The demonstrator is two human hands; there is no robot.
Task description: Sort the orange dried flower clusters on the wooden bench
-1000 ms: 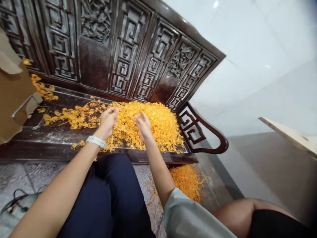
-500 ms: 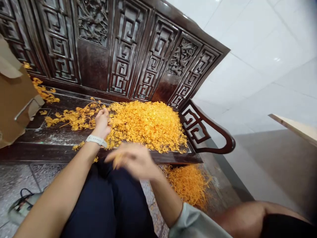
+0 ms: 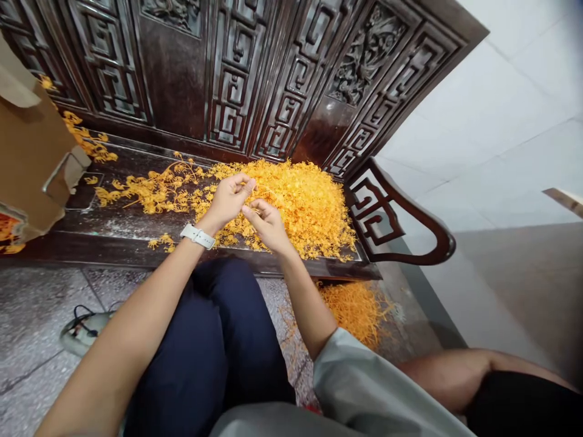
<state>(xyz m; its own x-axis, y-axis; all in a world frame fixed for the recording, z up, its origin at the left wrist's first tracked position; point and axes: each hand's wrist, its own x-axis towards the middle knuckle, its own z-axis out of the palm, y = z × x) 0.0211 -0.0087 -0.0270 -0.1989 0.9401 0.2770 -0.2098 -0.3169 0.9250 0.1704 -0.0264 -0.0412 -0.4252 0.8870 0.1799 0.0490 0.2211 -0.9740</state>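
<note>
Flowers (image 3: 314, 209): yellow, heaped on bench (image 3: 122, 230), long axis along it, sparse end leftward; beneath and beyond left hand (image 3: 230, 197) and right hand (image 3: 270, 227), fingertips pinched, contents unclear.

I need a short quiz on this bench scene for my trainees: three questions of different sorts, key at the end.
1. On which of the wearer's sides is the white strap: A, right; B, left; C, both?
2. True or false: the left hand and right hand are close together near the yellow heap.
3. Fill the gap: below the bench seat, orange strands lie on the ____.

Key: 1 B; 2 true; 3 floor.
</note>
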